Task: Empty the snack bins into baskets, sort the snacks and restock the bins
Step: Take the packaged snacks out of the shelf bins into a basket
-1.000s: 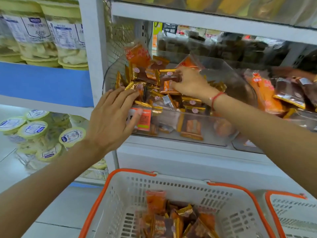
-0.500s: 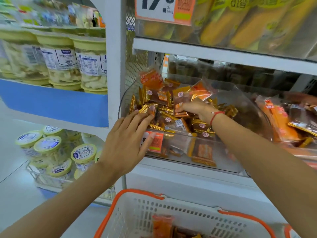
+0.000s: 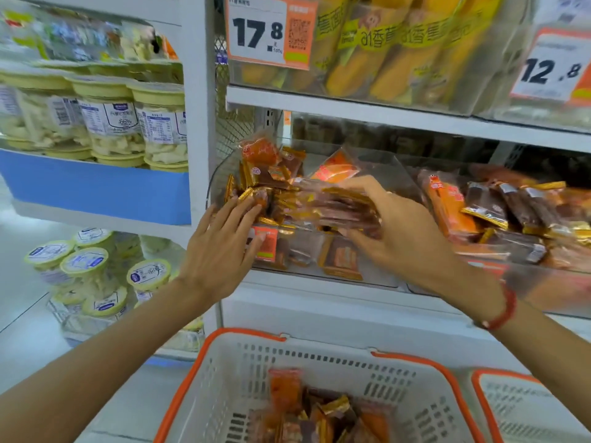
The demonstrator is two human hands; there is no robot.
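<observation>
Between my hands, the right hand (image 3: 403,238) grips a snack bundle (image 3: 335,207) over the clear bin (image 3: 377,161); the left hand (image 3: 220,247) rests open, fingers straight, on its front wall.

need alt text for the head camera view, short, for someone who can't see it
A person's right hand grips a handful of brown snack packets over a clear bin on a shop shelf, while the left hand rests open at the bin's front. A white basket with an orange rim waits below, partly filled.
</observation>
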